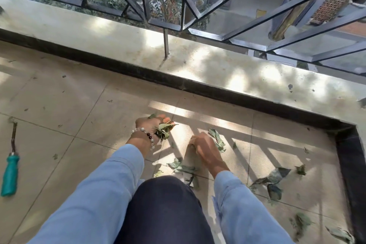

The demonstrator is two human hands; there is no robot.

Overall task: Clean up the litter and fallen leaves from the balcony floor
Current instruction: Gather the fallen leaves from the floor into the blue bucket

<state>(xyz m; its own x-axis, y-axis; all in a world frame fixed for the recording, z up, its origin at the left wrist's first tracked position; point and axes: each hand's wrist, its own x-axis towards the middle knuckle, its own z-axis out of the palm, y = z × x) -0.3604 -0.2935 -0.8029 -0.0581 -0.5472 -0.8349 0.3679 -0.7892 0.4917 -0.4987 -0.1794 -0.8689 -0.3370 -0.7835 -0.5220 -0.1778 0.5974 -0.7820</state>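
Your left hand (151, 127) reaches far ahead, wrist turned so the palm faces right, fingers curled in a grip round a bunch of leaves (164, 130). Your right hand (205, 146) hangs just right of it, knuckles up, fingers curled down at the floor. Both forearms extend forward in blue sleeves.

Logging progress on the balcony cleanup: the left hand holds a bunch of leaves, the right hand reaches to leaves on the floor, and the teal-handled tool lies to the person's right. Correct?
One thing is off. The head view shows the teal-handled tool lying to the person's left, not right. The left hand does hold a bunch of leaves, and the right hand reaches to leaves on the floor.
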